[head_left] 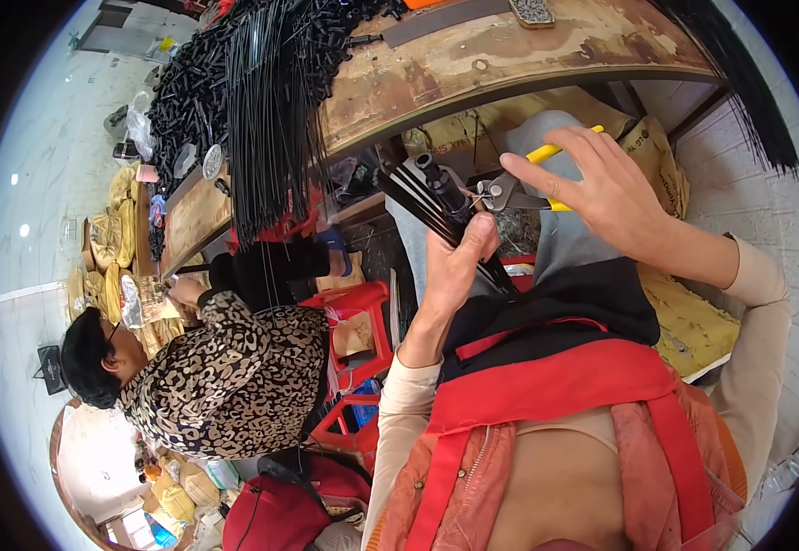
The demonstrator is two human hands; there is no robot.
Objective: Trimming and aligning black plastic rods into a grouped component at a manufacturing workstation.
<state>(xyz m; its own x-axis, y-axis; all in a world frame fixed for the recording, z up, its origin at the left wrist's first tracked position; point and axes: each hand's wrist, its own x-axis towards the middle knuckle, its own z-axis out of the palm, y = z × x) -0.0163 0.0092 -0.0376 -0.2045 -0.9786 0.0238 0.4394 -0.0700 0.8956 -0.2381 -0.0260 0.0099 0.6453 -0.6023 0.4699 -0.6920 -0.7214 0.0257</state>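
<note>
My left hand is closed around a bundle of thin black rods above my lap. A black tubular part with a ribbed, open end sits among the rods just above my thumb. In my right hand is a pair of pliers with yellow handles, which stand spread apart between my thumb and fingers. The metal jaws meet the side of the tubular part, where a thin light wire shows. My fingers hide the lower part of the bundle.
A worn wooden workbench runs ahead, with a heap of black tubular parts and long black rods hanging over its edge. A small metal tin sits on it. At left, a co-worker sits near red stools.
</note>
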